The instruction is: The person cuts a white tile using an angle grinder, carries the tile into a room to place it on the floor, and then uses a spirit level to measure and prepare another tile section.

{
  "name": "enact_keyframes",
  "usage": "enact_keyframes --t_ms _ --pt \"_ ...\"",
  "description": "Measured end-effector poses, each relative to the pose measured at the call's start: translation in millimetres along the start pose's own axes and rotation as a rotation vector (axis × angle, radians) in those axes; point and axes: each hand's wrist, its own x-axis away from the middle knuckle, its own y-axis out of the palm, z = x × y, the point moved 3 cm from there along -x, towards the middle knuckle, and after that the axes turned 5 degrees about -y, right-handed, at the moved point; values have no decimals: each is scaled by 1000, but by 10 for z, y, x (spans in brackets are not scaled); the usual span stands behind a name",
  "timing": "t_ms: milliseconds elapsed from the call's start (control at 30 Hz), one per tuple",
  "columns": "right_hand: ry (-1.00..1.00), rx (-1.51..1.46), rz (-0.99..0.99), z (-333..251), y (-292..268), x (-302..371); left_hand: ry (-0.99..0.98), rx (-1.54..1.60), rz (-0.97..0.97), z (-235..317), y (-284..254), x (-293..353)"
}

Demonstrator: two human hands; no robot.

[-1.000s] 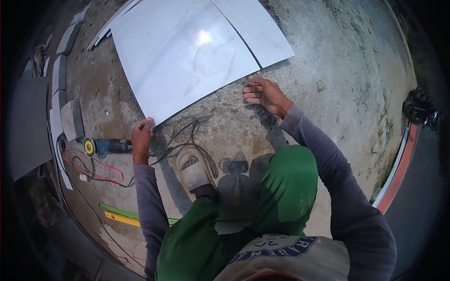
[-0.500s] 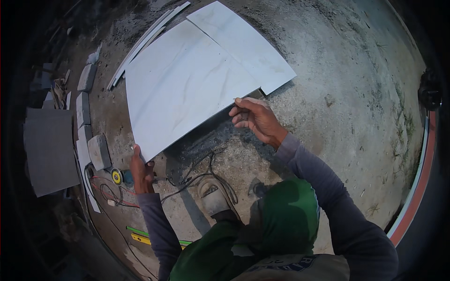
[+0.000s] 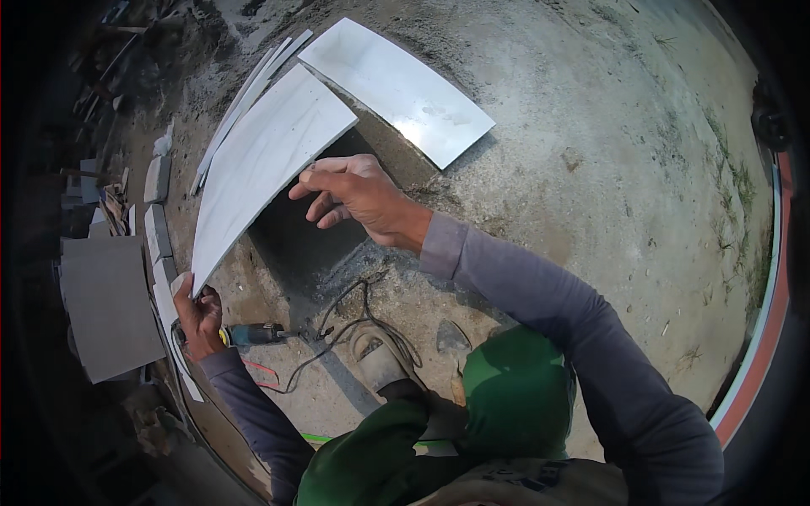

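Note:
A large white marbled tile (image 3: 261, 152) is raised at a tilt between my hands. My left hand (image 3: 198, 319) is closed on its near left corner, thumb on top. Farther along the near edge, my right hand (image 3: 359, 198) pinches it between thumb and forefinger, the other fingers curled loosely below. A second white tile piece (image 3: 396, 93) lies apart at the far side, catching sunlight. Beneath the raised tile shows a dark, box-like support (image 3: 308, 232), partly hidden by the tile and my right hand.
Narrow white strips (image 3: 245, 110) lie past the tile's left side. An angle grinder (image 3: 253, 334) with a black cable (image 3: 367, 316) rests near my left hand. By my knee are a trowel (image 3: 453, 337) and my sandalled foot (image 3: 381, 367). Pale blocks (image 3: 158, 228) and a grey tile (image 3: 110, 304) stand left.
The large tile has tipped up and shifted left, away from the other piece, uncovering the dark support. Both hands moved left with it, the right hand farther.

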Motion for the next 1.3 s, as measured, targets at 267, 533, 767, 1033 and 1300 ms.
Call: enact_keyframes --t_ms 267,533,767,1033,1300 --pt "13 -60 90 131 309 -324 99 208 -118 1 -116 -108" --pt "203 -123 289 186 323 -349 166 344 -308 -295 54 190" --pt "187 -53 508 -22 490 -397 25 366 -181 -222 111 54" --pt "136 146 589 -2112 2230 -507 -47 449 -91 1613 738 1940" --pt "495 286 851 -3798 3237 1544 -252 371 66 1972 917 5017"
